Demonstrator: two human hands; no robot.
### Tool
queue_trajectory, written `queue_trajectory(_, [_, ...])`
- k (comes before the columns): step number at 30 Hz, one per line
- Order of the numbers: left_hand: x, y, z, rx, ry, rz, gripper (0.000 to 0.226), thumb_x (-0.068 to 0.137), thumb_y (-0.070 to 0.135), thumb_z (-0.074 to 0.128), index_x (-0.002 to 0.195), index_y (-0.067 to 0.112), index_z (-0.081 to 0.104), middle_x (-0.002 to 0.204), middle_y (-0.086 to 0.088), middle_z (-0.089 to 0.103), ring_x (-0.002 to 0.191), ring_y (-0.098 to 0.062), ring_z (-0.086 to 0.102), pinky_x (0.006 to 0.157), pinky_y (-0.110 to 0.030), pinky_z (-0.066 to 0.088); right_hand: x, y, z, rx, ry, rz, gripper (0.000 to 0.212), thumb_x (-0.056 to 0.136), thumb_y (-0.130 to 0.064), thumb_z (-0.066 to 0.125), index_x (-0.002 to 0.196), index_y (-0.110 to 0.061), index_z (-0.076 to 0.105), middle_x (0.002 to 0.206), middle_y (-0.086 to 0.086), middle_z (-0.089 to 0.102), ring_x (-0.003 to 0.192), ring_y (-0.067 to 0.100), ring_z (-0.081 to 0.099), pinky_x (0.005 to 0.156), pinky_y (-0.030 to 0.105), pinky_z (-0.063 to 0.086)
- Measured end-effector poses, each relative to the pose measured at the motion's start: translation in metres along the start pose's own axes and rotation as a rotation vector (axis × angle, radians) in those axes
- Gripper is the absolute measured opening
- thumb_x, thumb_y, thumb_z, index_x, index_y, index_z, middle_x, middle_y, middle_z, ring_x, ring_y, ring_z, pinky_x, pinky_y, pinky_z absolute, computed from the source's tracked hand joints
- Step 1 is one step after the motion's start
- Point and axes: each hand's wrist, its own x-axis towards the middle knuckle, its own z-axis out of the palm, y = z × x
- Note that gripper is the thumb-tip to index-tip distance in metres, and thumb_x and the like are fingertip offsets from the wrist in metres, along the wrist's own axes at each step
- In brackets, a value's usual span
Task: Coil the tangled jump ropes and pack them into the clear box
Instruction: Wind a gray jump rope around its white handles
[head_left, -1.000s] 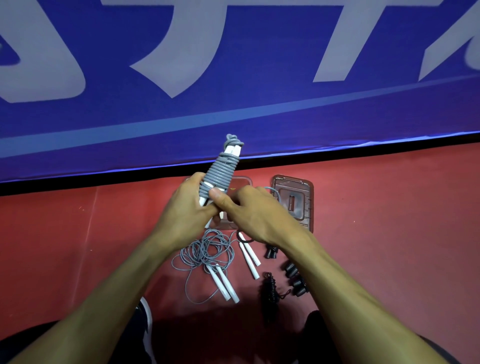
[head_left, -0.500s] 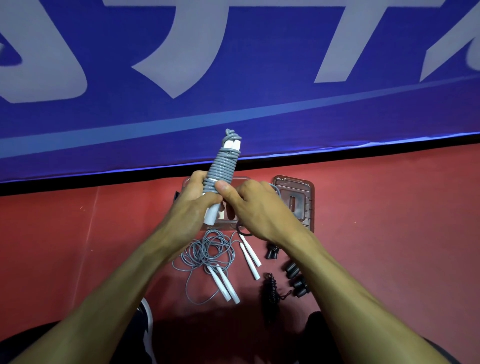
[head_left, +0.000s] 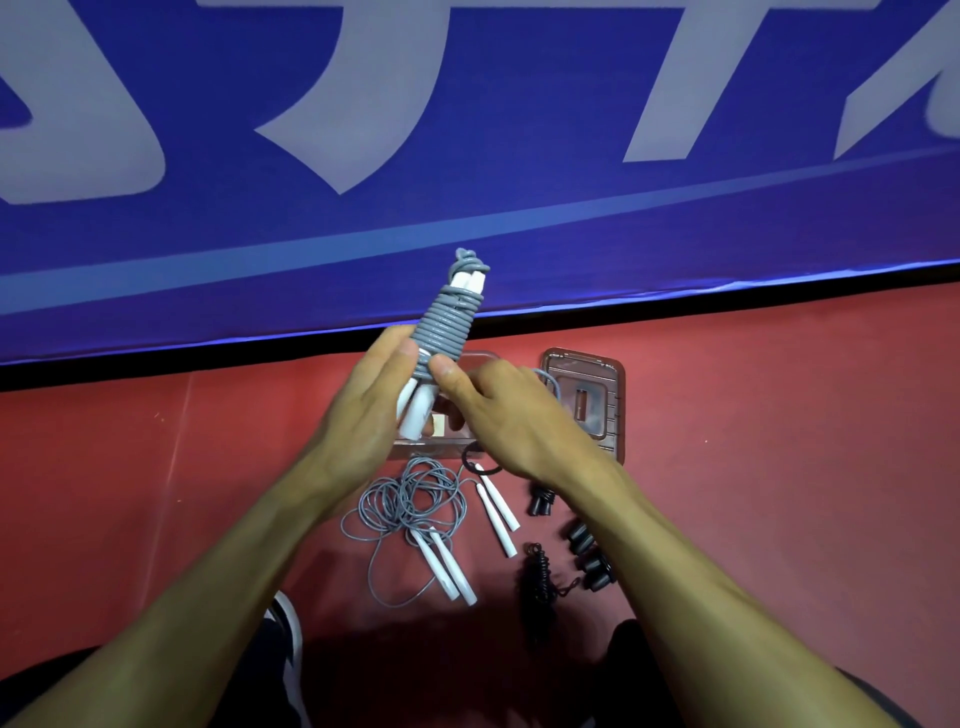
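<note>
The blue banner (head_left: 519, 156) behind carries large pale characters, cut off by the frame and not readable. The left hand (head_left: 363, 415) grips the white handles of a wound grey jump rope (head_left: 445, 332), held tilted above the floor, while the right hand (head_left: 498, 410) pinches its lowest coils with thumb and curled fingers. Under the hands sits the clear box (head_left: 431, 447), contents mostly hidden, its lid (head_left: 584, 400) just beside it; a loose grey rope (head_left: 410, 509) and black ropes (head_left: 540, 571) lie on the red floor (head_left: 779, 441).

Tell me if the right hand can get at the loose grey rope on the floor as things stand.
Probably not yet: the right hand is busy on the wound rope, as is the left hand. The loose rope lies uncovered below.
</note>
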Motion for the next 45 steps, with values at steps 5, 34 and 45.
queue_trajectory(5, [0.004, 0.002, -0.003, -0.104, 0.002, 0.034, 0.032, 0.092, 0.034, 0.040, 0.119, 0.023, 0.056, 0.113, -0.033, 0.060, 0.093, -0.032, 0.059, 0.084, -0.044, 0.047, -0.002, 0.002, -0.001, -0.054, -0.040, 0.072, 0.090, 0.090, -0.081, 0.020, 0.066, -0.007, 0.063, 0.067, 0.010, 0.067, 0.069, 0.030, 0.063, 0.076, 0.045, 0.054])
queue_trajectory(34, [0.000, 0.002, -0.008, 0.327, -0.015, 0.085, 0.050, 0.076, 0.005, 0.082, 0.102, 0.026, 0.044, 0.096, -0.006, 0.071, 0.088, -0.028, 0.072, 0.080, -0.057, 0.057, 0.000, 0.005, 0.002, -0.328, 0.040, -0.095, 0.023, 0.082, -0.007, 0.065, 0.071, -0.018, 0.048, 0.072, 0.008, 0.055, 0.070, 0.036, 0.053, 0.057, 0.035, 0.034])
queue_trajectory(45, [0.003, 0.006, 0.003, -0.166, -0.043, -0.147, 0.028, 0.085, 0.024, 0.056, 0.111, 0.014, 0.060, 0.100, -0.008, 0.063, 0.086, -0.017, 0.057, 0.078, -0.032, 0.048, 0.003, 0.010, 0.008, -0.448, 0.191, -0.121, 0.010, 0.080, -0.008, 0.059, 0.077, -0.018, 0.056, 0.072, 0.005, 0.064, 0.079, 0.035, 0.058, 0.071, 0.040, 0.031])
